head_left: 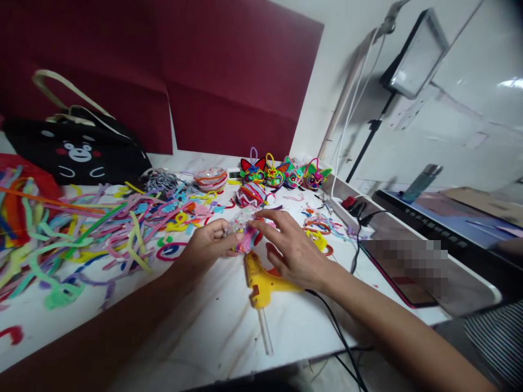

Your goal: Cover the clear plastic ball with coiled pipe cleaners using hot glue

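Observation:
A clear, rounded plastic piece with coloured specks (pixel 239 220) is between my two hands, with pink, blue and red fuzzy strips along its right side. My left hand (pixel 210 242) grips it from the left, thumb in front. On its right edge, the bent fingers of my right hand (pixel 292 247) press against it; their tips are partly hidden. Below the hands lies a yellow glue gun (pixel 261 283), a clear glue stick poking out of its back end. Just behind is a round shape wrapped in pink and red pipe cleaners (pixel 251 194).
Loose pipe cleaners (pixel 118 223) cover the table's left side. Several colourful cat-like ornaments (pixel 274 174) stand at the back beside a striped bowl shape (pixel 210 178). A black bag (pixel 77 152) sits back left. At right are a phone (pixel 398 277), cables and a lamp (pixel 420 54).

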A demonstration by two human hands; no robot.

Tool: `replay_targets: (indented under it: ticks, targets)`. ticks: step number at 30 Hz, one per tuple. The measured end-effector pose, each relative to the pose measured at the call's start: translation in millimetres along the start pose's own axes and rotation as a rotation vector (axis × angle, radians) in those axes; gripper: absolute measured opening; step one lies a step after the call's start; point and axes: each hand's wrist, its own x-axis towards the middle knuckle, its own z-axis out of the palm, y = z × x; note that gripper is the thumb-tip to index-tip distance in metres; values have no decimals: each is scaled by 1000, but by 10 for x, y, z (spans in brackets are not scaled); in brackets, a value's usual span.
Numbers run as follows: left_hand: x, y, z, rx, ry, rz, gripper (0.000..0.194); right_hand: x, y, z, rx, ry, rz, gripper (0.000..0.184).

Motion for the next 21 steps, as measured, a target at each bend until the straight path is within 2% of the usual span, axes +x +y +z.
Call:
replay_targets:
  ticks: [6,13,21]
  targets:
    - [15,-1,-21,45,-43,-6,35,-41,24,80,-96,-11,-57,54]
    - [-27,-5,15,68,18,15,30,-42,21,95,-257,-53,-103,44]
    - [-15,-3,4,82,-4,5,30,-50,-9,87,-403,-41,-189,35]
